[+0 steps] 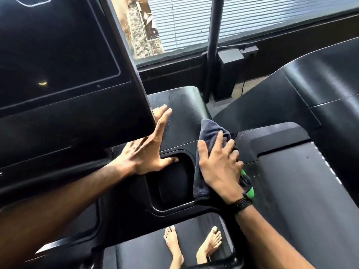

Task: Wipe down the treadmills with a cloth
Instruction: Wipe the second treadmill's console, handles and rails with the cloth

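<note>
Right hand (pixel 219 164) flat on cloth (pixel 208 133), pressing at console (pixel 180 105) 3 o'clock; left hand (pixel 147 150) splayed, bracing. Cloth soft, limp, light: palm it.

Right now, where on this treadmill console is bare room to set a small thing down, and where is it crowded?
Free: the recessed tray between the left hand and the cloth, and the flat top beyond the left fingertips, bordered by the screen. Crowded: the console's right edge, where the right hand presses the cloth.
</note>
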`<move>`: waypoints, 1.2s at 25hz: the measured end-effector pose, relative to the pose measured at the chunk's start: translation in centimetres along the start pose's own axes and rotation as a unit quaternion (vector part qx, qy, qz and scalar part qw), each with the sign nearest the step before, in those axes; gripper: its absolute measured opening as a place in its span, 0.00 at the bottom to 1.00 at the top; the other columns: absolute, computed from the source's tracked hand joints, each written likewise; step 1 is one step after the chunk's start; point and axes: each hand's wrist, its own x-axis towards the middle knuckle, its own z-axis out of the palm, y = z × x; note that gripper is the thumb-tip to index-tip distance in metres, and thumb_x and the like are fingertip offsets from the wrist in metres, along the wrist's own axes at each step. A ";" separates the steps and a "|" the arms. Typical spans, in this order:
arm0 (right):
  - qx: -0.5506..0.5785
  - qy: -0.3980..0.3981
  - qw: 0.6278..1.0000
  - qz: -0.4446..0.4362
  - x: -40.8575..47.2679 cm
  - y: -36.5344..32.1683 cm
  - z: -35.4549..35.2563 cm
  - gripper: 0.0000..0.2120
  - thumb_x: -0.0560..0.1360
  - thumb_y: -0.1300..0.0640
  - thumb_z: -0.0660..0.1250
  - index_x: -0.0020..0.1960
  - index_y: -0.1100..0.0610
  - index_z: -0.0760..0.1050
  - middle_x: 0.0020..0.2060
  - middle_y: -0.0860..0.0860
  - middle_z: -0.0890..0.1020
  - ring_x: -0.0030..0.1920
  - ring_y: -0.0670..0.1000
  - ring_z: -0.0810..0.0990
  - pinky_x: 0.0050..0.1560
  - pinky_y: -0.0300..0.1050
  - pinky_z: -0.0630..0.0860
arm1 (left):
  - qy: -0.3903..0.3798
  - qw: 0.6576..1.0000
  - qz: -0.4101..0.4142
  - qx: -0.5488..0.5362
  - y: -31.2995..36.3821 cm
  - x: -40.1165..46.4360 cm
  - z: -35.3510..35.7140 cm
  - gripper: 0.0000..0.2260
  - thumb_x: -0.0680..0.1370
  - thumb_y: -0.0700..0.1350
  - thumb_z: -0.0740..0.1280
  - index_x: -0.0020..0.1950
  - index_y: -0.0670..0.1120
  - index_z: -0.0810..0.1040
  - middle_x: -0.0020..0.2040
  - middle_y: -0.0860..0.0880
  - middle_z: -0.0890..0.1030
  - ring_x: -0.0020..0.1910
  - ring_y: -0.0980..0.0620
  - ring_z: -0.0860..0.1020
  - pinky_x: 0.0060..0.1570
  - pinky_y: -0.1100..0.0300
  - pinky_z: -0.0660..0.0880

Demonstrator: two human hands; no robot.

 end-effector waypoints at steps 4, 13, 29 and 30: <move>-0.047 0.074 0.992 -0.090 6.1 -7.0 0.3 0.37 0.79 0.33 0.47 0.81 0.55 0.48 0.76 0.69 0.54 0.71 0.72 0.60 0.66 0.69 0.62 | -0.005 1.000 -0.004 -0.003 0.1 0.1 -0.1 0.57 0.65 0.63 0.76 0.81 0.49 0.43 0.81 0.51 0.45 0.79 0.47 0.53 0.56 0.43 0.76; -0.009 0.018 0.978 -0.205 7.8 -5.0 -0.3 0.32 0.79 0.33 0.49 0.80 0.41 0.49 0.80 0.61 0.49 0.75 0.68 0.56 0.70 0.67 0.60 | -0.002 1.000 -0.019 -0.015 0.1 -0.1 -0.1 0.58 0.65 0.65 0.76 0.81 0.49 0.41 0.81 0.53 0.43 0.79 0.46 0.57 0.62 0.44 0.73; 0.208 -0.083 0.968 -0.112 18.4 -7.3 -1.2 0.37 0.75 0.29 0.58 0.79 0.43 0.57 0.76 0.54 0.66 0.74 0.59 0.66 0.75 0.54 0.60 | -0.019 0.999 -0.025 -0.014 0.0 0.1 -0.2 0.59 0.64 0.67 0.75 0.81 0.50 0.41 0.81 0.54 0.42 0.77 0.44 0.61 0.61 0.45 0.73; 0.246 -0.100 0.959 -0.098 17.7 -6.0 -1.1 0.39 0.72 0.28 0.59 0.79 0.43 0.60 0.76 0.52 0.67 0.75 0.56 0.66 0.76 0.52 0.59 | -0.018 0.999 -0.026 -0.012 0.1 0.0 -0.3 0.58 0.65 0.66 0.76 0.81 0.51 0.41 0.80 0.55 0.42 0.75 0.43 0.64 0.60 0.46 0.73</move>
